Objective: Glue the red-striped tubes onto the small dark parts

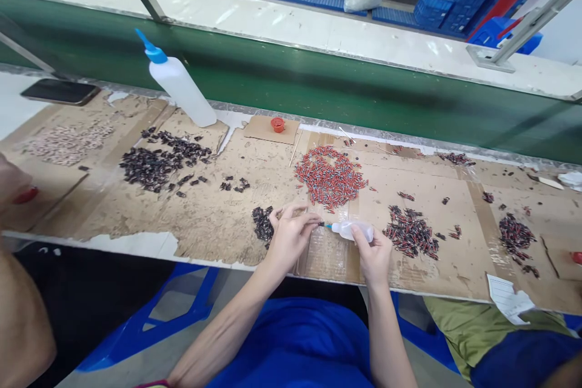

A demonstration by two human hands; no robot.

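Observation:
My left hand (291,233) pinches a tiny black part (321,224) between thumb and fingertips. Closed around a small translucent squeeze bottle (342,230) is my right hand (376,253). The bottle lies nearly level, its thin blue-green tip pointing left and meeting or almost meeting the black part; contact is too small to tell. A small pile of black parts (262,224) sits beside my left wrist, partly covered by the hand. Beyond both hands spreads a heap of small red-and-silver pieces (330,177). Right of my right hand lies a pile of joined red-and-black pieces (410,231).
Cardboard (218,218) covers the bench. A large white bottle with a blue nozzle (182,88) stands behind a black heap (152,167). A red cup (277,125) and a phone (61,91) lie farther back. Another person's hand (13,179) is at far left; someone sits at right.

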